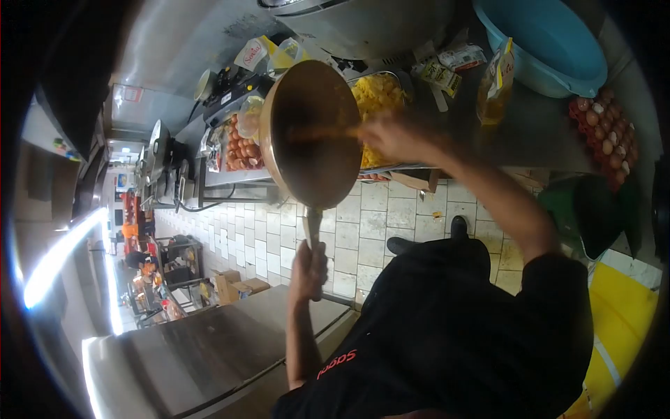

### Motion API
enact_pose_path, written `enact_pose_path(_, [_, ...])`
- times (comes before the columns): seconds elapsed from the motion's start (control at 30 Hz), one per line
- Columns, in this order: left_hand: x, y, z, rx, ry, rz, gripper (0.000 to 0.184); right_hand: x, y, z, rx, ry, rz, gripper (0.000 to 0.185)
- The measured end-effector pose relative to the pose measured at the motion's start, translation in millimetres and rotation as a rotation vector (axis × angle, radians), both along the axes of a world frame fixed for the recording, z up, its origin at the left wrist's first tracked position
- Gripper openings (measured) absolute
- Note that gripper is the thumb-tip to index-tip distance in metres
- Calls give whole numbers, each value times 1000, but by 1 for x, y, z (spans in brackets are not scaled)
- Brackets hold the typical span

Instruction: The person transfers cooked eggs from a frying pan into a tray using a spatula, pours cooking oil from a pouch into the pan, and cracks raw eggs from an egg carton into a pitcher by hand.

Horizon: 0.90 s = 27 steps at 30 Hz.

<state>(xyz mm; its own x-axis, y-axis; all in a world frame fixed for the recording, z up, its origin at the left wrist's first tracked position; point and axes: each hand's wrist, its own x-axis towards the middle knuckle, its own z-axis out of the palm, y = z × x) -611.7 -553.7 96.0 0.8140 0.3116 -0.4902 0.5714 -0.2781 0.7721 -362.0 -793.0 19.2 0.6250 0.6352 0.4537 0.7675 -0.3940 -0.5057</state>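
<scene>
My left hand (309,271) is closed around the handle of a large frying pan (317,167). The pan is tilted so its inside faces me, and its bowl looks bare apart from brownish marks. In my right hand (398,136), blurred by motion, is a wooden spatula (328,133) whose far end reaches into the pan. Right behind the pan's rim, a metal tray holds chunky yellow food (377,92) that looks like scrambled egg. The pan hides part of this tray.
Egg trays stand left (243,148) and far right (608,133) on the steel counter (534,133). A blue basin (551,42), a pouch of yellow liquid (494,87) and a big metal pot (370,31) sit at the back. A steel surface (216,349) lies lower left. People work far left.
</scene>
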Motion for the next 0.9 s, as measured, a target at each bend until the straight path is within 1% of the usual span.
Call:
enact_pose_path(0.07, [3, 13, 18, 1, 45, -55, 18, 23, -24, 44, -193, -217, -303, 27])
enact_pose_path(0.1, [2, 16, 24, 39, 27, -92, 17, 42, -32, 39, -149, -277, -348, 26])
enact_pose_path(0.17, [0, 23, 40, -8, 47, -94, 16, 74, -50, 18, -60, -408, -432, 26])
enact_pose_path(0.27, [4, 19, 58, 24, 49, -111, 16, 60, -39, -18, -149, -209, -430, 24])
enact_pose_path(0.37, [4, 20, 50, 37, -3, -129, 17, 55, -31, -55, -109, 10, -214, 23])
enact_pose_path(0.43, [8, 23, 38, 60, -39, -159, 17, 44, -40, -43, -197, 88, -167, 22])
enact_pose_path(0.47, [9, 21, 33, 41, -44, -143, 21, 36, -46, -35, -243, 131, -142, 23])
enact_pose_path(0.57, [12, 32, -5, 304, -107, -194, 25, 22, -66, -24, -234, 221, -166, 18])
enact_pose_path(0.6, [16, 26, -5, 335, -76, -178, 27, 17, -65, -25, -193, 230, -193, 19])
enact_pose_path(0.67, [18, 22, -20, 357, -131, -181, 26, 1, -61, -29, -106, 249, -255, 22])
enact_pose_path(0.73, [22, 15, -26, 415, -163, -210, 25, -33, -41, -5, -80, 555, -192, 23])
enact_pose_path(0.77, [24, 8, -23, 382, -152, -199, 25, -50, -26, -19, -66, 467, -208, 23])
enact_pose_path(0.83, [26, -5, -15, 317, -134, -171, 23, -71, 6, -65, -38, 288, -233, 23])
enact_pose_path(0.9, [22, 0, -13, 251, -148, -155, 22, -67, 5, -69, -23, 340, -385, 24])
